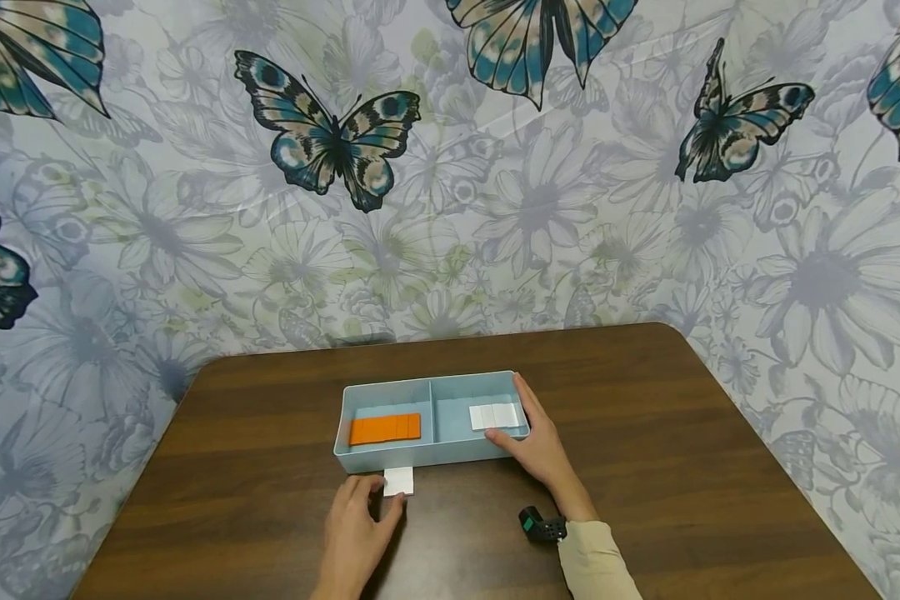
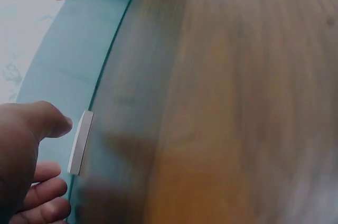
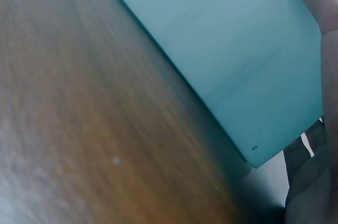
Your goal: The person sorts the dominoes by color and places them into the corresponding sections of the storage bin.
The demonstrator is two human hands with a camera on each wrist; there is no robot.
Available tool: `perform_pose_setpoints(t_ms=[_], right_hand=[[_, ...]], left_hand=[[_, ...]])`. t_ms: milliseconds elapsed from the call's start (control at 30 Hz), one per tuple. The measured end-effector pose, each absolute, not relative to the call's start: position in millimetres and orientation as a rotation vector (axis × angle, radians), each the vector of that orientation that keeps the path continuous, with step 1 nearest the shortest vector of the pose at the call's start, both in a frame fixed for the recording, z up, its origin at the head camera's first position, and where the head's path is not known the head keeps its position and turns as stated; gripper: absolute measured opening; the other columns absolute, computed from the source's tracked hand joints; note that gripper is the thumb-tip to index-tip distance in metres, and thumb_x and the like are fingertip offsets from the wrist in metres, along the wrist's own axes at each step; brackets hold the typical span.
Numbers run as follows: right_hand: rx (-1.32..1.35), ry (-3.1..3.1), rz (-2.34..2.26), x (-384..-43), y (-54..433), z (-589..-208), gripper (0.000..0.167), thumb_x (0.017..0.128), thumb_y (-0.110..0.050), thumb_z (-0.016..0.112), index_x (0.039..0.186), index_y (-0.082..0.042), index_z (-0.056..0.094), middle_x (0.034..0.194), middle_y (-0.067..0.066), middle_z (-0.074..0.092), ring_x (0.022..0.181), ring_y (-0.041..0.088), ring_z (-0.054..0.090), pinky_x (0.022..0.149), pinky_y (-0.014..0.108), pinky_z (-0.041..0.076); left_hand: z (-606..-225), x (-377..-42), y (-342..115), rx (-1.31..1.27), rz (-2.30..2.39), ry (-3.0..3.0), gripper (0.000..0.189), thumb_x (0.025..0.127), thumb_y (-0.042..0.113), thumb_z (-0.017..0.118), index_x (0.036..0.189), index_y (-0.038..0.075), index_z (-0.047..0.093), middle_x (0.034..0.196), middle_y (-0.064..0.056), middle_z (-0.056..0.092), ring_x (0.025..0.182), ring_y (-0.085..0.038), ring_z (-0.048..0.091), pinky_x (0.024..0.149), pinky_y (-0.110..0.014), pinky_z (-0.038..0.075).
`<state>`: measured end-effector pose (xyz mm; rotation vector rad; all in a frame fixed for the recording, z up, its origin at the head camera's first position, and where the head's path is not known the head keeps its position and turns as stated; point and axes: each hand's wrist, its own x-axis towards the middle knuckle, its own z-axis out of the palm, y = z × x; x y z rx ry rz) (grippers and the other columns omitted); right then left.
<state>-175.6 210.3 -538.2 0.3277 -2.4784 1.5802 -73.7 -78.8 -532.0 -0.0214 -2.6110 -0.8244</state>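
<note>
A light blue two-compartment box (image 1: 450, 454) sits on the table. My right hand (image 1: 543, 446) holds its right end, thumb at the front rim and fingers along the right side. Orange rectangular pieces (image 1: 385, 428) lie in a row in the left compartment; white ones (image 1: 493, 416) are in the right. One white piece (image 1: 399, 481) is just in front of the box, seen edge-on as a thin white piece (image 2: 80, 142) in the left wrist view. My left hand (image 1: 356, 525) is beside it, thumb and fingers loosely bent, with small gaps from it in the left wrist view.
The brown wooden table (image 1: 645, 467) reaches a far edge behind the box. Beyond stands a backdrop (image 1: 450, 233) printed with butterflies and flowers. A black device (image 1: 542, 526) is strapped on the right wrist, at the end of a pale sleeve (image 1: 596, 562).
</note>
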Motion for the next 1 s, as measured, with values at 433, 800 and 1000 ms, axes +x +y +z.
perform_pose_setpoints(t_ms=[433, 800, 1000], right_hand=[[0.349, -2.467, 1.571, -175, 210, -537, 0.102, 0.085, -0.037, 0.085, 0.166, -0.021, 0.024, 0.171, 0.001, 0.023, 0.157, 0.029, 0.023, 0.123, 0.061, 0.023], [0.339, -2.463, 1.592, -174, 210, -536, 0.102, 0.085, -0.037, 0.085, 0.166, -0.018, 0.025, 0.171, 0.001, 0.023, 0.157, 0.03, 0.023, 0.123, 0.062, 0.023], [0.333, -2.466, 1.591, -174, 210, -537, 0.102, 0.085, -0.037, 0.085, 0.166, -0.022, 0.025, 0.171, 0.0, 0.023, 0.157, 0.03, 0.023, 0.123, 0.062, 0.023]], left_hand=[[-546, -78, -66, -0.027, -0.699, -2.45, 0.05, 0.067, 0.032, 0.096, 0.094, -0.001, 0.071, 0.086, -0.009, 0.063, 0.08, -0.027, 0.057, 0.072, -0.043, 0.049], [-548, -79, -65, -0.055, -0.688, -2.38, 0.045, 0.064, 0.021, 0.095, 0.095, 0.0, 0.07, 0.084, -0.008, 0.061, 0.077, -0.025, 0.054, 0.069, -0.04, 0.045], [-550, -74, -73, -0.063, -0.709, -2.362, 0.045, 0.062, 0.017, 0.095, 0.095, -0.001, 0.071, 0.086, -0.008, 0.062, 0.08, -0.027, 0.055, 0.071, -0.042, 0.046]])
